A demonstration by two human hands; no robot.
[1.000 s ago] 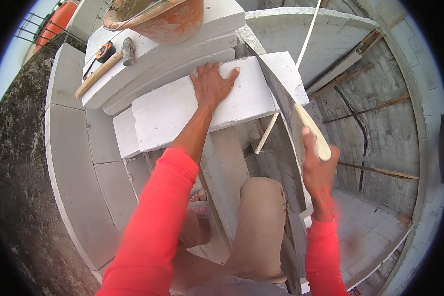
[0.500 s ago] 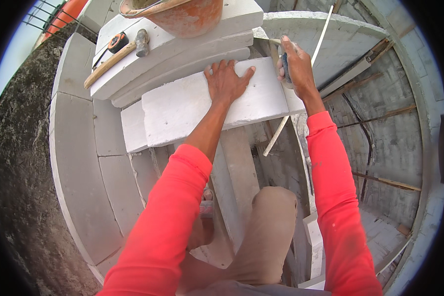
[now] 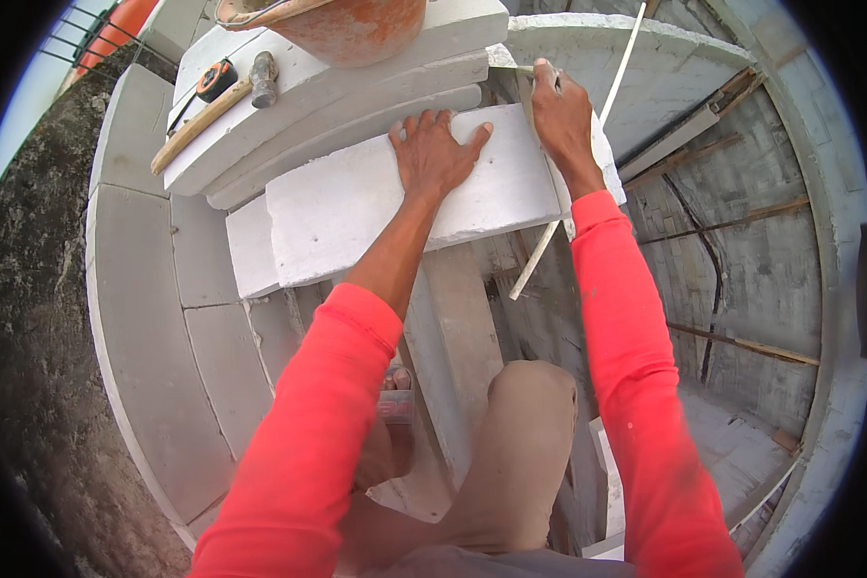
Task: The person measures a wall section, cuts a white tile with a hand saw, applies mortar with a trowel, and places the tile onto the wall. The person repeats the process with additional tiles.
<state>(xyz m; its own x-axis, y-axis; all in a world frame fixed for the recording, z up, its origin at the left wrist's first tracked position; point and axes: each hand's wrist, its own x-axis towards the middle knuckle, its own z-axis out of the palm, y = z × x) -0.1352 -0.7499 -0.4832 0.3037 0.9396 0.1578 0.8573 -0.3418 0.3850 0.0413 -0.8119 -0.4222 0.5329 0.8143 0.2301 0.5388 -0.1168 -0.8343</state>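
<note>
My left hand (image 3: 433,159) lies flat with fingers spread on a long white block (image 3: 328,212), which rests across other pale blocks. My right hand (image 3: 561,116) is closed on a handsaw (image 3: 542,159) at the block's right end; much of the saw is hidden by the hand. A thin white strip (image 3: 623,63) sticks out beside and below this end. Above my left hand, a wooden-handled hammer (image 3: 207,123) and an orange-and-black tape measure (image 3: 216,79) lie on stacked curved blocks (image 3: 342,101), alongside a dusty orange bucket (image 3: 356,29).
A pale block wall (image 3: 140,318) runs down the left, beside a dark stained wall (image 3: 19,328) with metal rods (image 3: 87,39) beyond it. On the right is a deep curved concrete stairwell (image 3: 732,250) with wooden battens. My knee and foot show below, over a gap.
My right hand with the saw has moved from low right up to the far end of the block. My left hand stays spread on the block; the view has shifted slightly.
</note>
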